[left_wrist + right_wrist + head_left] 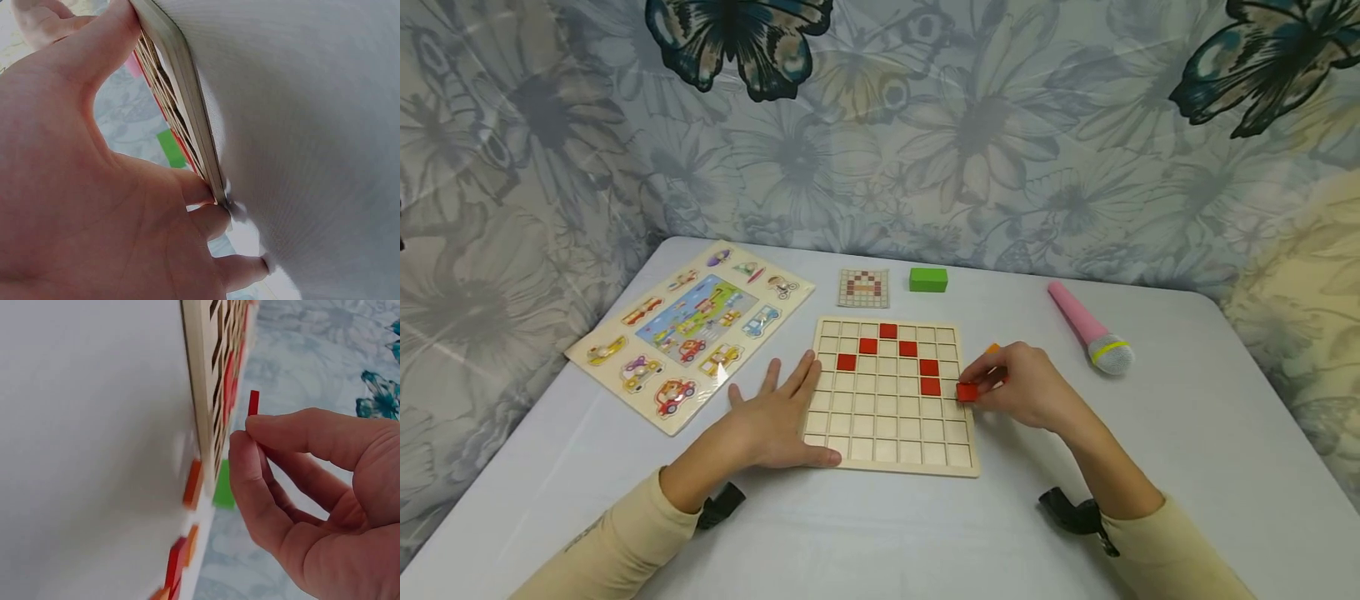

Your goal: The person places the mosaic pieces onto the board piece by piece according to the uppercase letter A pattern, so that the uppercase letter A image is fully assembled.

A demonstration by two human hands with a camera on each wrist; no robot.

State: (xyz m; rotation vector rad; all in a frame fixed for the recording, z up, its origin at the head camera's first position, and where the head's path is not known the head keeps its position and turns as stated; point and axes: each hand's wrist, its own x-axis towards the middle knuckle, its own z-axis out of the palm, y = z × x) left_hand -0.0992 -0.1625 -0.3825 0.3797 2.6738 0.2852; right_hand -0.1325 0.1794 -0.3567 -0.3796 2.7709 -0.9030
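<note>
Thumb and fingers of the right hand (1022, 383) pinched a red tile (967, 392), held up by the right edge of a gridded wooden board (883, 425); from where I stood I couldn't tell whether it was over the rim or just outside it. Six red tiles (888, 331) sat in the board's squares. On the left, the other hand (767, 421) lay with fingers spread against the board's side, thumb on its near left corner, gripping nothing. Near the right hand, orange tiles (193, 485) rested on the white table (880, 542). A small card (863, 288) with a printed grid pattern lay beyond the board, beside a green block (928, 280). Dark marks, possibly lettering, ran along the left sleeve (625, 533), too small for me to read.
</note>
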